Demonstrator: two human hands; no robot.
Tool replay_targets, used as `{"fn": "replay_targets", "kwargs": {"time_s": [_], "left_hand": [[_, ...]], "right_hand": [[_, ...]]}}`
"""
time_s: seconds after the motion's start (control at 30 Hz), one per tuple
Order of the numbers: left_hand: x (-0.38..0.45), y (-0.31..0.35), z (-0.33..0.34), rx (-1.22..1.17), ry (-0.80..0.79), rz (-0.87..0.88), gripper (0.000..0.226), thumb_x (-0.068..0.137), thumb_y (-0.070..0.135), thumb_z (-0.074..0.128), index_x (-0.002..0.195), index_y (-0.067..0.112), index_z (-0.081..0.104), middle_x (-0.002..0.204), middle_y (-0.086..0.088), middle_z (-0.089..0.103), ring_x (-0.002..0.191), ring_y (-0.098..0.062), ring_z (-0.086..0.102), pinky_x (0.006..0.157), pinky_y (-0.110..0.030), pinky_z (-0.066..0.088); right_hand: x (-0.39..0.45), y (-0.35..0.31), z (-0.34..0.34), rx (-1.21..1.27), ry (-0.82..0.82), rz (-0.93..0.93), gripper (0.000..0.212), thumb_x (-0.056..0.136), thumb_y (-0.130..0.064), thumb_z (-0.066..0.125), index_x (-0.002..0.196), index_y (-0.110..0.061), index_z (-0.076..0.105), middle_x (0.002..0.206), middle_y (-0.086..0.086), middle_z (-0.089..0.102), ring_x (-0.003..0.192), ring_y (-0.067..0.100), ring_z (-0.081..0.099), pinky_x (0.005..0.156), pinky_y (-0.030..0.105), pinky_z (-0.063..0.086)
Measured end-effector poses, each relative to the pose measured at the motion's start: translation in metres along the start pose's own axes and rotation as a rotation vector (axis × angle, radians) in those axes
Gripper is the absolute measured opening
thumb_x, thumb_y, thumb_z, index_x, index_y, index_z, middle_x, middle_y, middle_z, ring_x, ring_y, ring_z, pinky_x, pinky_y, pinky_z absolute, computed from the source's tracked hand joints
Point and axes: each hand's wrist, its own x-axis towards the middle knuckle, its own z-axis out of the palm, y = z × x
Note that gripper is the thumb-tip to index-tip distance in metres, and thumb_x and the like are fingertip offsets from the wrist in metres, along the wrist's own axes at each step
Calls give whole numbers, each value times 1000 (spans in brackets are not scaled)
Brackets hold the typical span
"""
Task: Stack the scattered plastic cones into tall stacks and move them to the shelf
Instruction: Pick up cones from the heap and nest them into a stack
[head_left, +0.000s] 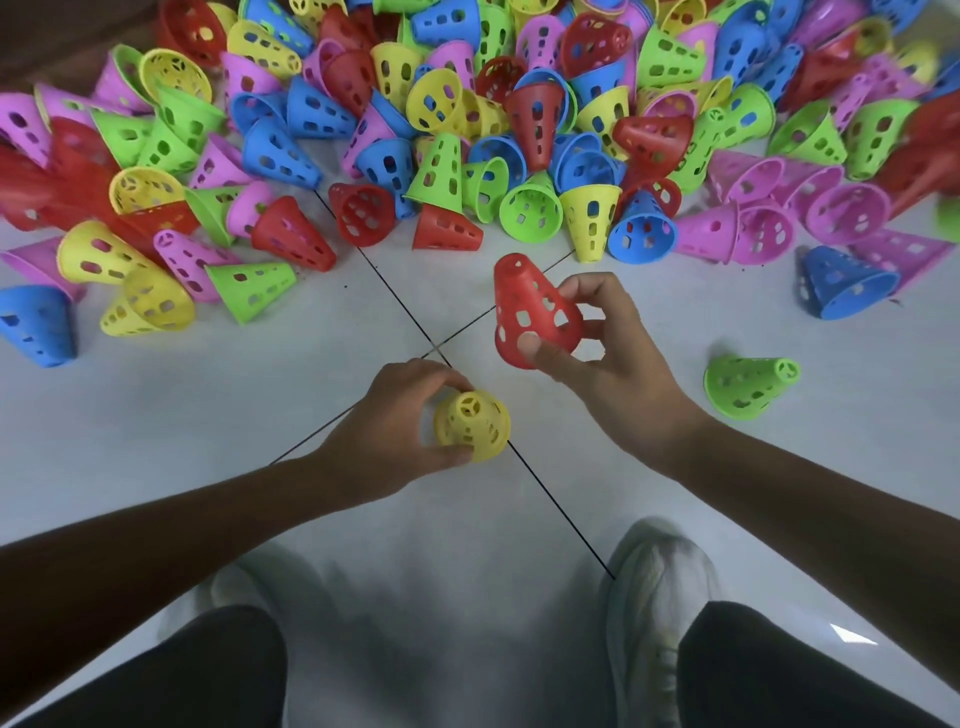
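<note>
My left hand (400, 415) grips a yellow perforated cone (471, 427) low over the white tiled floor, its narrow top pointing up at me. Up and to the right, my right hand (597, 338) pinches a red cone (530, 312) by its wide rim, thumb on the near side, narrow end tilted away from me. The two cones are apart. A large heap of scattered cones (467, 114) in red, yellow, green, blue and pink fills the floor beyond my hands. No shelf is in view.
A single green cone (748, 384) lies on its side to the right of my right hand, and a blue cone (844, 283) lies further right. My knees and two white shoes (654, 571) are at the bottom. Dark tile seams cross the floor (260, 395).
</note>
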Motion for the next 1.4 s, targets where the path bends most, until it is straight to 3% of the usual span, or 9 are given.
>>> {"fn": "replay_targets", "kwargs": {"time_s": [0.27,0.47,0.6,0.67,0.8,0.93,1.1,1.23,1.4], "left_hand": [[-11,-15,0,49,35,-3,61,73,37,87,126,33,56,126,19,53,116,-6,45,93,-27,42],[-16,-33,-19,85,66,-47,56,75,28,87,125,26,62,122,11,56,112,-4,51,90,-7,35],[-16,-46,-37,137,107,-61,47,77,25,85,119,25,65,116,10,58,107,-6,52,88,-23,40],[-13,-54,-47,190,130,-37,43,78,22,85,116,21,66,113,7,60,104,-9,53,87,-23,38],[-3,-67,-69,265,178,-5,39,78,19,85,113,16,67,110,3,61,105,-17,57,87,-21,36],[8,-81,-92,327,249,-50,40,80,23,84,115,15,66,114,-4,62,112,-25,56,92,-34,43],[21,-95,-112,583,235,-170,61,80,34,83,133,18,60,140,-11,51,130,-39,38,109,-51,37],[22,-101,-122,748,255,-166,65,79,36,82,138,21,58,150,-12,39,140,-39,24,112,-57,25],[23,-107,-132,795,256,-252,67,81,38,81,140,24,54,154,-12,33,144,-44,19,113,-61,23]], "right_hand": [[-30,15,18,-45,-73,28,38,83,-32,80,113,-39,58,126,-10,51,112,6,55,79,25,57],[-35,26,31,-188,-114,60,47,74,-32,87,113,-38,62,120,-19,51,110,2,54,87,26,53],[-32,33,37,-315,-147,38,48,74,-28,87,114,-37,61,120,-15,50,107,0,53,82,17,44],[-30,35,37,-349,-164,32,49,74,-27,87,114,-36,61,121,-14,48,106,1,53,80,15,42],[-27,36,30,-415,-167,12,49,77,-30,85,118,-38,59,123,-16,46,108,2,52,82,18,46],[-24,39,8,-677,-137,-125,40,89,-32,73,125,-31,57,126,-13,48,119,8,46,93,27,45],[-9,52,-39,-1040,66,-180,36,87,-25,71,121,-20,63,122,5,59,120,32,49,107,45,33],[0,57,-77,-1287,197,-123,34,89,-28,67,121,-19,63,126,8,59,129,33,45,118,51,13],[-2,62,-103,-1362,316,7,37,88,-28,65,123,-16,61,127,12,57,131,35,41,116,57,14]]}}
